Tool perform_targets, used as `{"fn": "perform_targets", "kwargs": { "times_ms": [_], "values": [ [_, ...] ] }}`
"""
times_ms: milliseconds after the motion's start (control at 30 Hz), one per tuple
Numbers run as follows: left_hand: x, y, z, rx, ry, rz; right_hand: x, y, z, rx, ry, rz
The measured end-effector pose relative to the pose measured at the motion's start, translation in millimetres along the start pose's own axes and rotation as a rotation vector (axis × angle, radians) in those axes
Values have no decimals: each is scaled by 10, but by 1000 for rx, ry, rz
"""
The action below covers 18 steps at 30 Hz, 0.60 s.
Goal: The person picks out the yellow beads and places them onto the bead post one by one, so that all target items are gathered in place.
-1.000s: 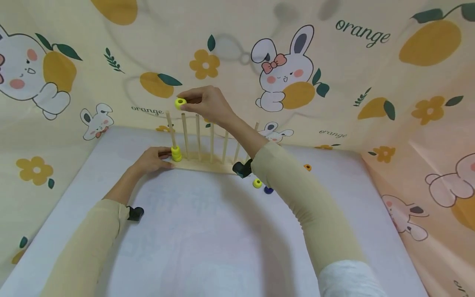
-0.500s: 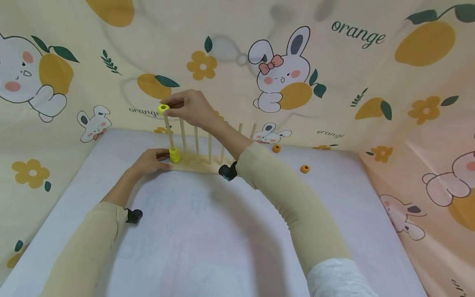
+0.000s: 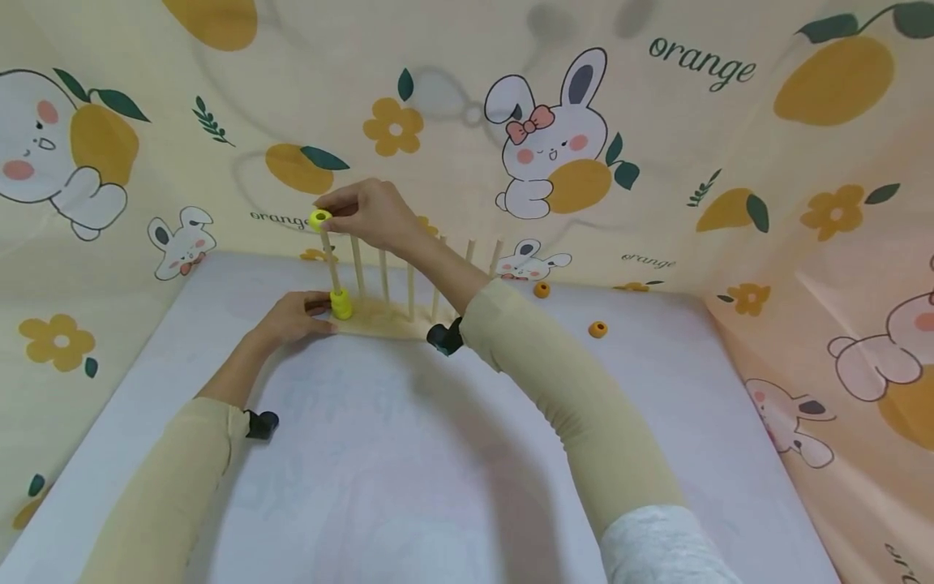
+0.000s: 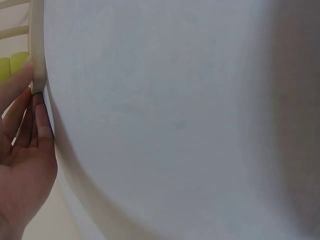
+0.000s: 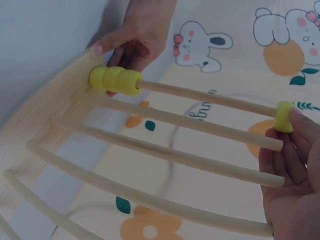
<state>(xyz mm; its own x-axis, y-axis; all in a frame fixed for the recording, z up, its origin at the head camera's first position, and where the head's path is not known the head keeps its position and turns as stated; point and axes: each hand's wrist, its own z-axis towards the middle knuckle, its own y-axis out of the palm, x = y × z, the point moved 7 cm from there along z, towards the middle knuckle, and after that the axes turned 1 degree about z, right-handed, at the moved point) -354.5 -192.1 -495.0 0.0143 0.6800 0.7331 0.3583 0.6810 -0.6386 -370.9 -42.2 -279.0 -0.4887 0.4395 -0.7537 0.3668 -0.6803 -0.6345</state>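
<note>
A wooden peg rack [image 3: 379, 324] with a row of upright pegs stands at the back of the white table. My left hand [image 3: 292, 316] holds the left end of its base, thumb on the board's edge in the right wrist view. Three yellow beads [image 5: 115, 81] are stacked at the bottom of the leftmost peg [image 5: 210, 96]. At the top of that same peg, my right hand [image 3: 374, 212] pinches another yellow bead [image 5: 284, 118] between thumb and fingers. The bead sits at the peg's tip, apart from the stack below.
Two orange beads, one nearer the back [image 3: 541, 290] and one nearer me [image 3: 598, 329], lie on the table right of the rack. My right forearm [image 3: 569, 389] crosses in front of the rack's right part. A printed cloth [image 3: 452, 49] hangs behind.
My right hand has moved left and slightly down, bringing the yellow bead onto the leftmost peg's tip. A yellow and a dark blue bead on the table are now hidden. My left hand stays put.
</note>
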Motion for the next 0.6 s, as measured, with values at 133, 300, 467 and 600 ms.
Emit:
{"fn": "perform_targets", "kwargs": {
  "times_ms": [133, 300, 467, 600],
  "values": [
    [24, -2, -5, -2, 0, -17, -19, -73, -27, 24, -5, 3],
    [18, -5, -12, 3, 1, -7, -27, -237, -133, 59, -5, 60],
    [8, -18, -10, 5, 4, -10, 27, -449, -264, 96, -13, 113],
    [5, 0, -11, 0, 0, -30, 117, -594, -393, 112, -17, 150]
  ]
}}
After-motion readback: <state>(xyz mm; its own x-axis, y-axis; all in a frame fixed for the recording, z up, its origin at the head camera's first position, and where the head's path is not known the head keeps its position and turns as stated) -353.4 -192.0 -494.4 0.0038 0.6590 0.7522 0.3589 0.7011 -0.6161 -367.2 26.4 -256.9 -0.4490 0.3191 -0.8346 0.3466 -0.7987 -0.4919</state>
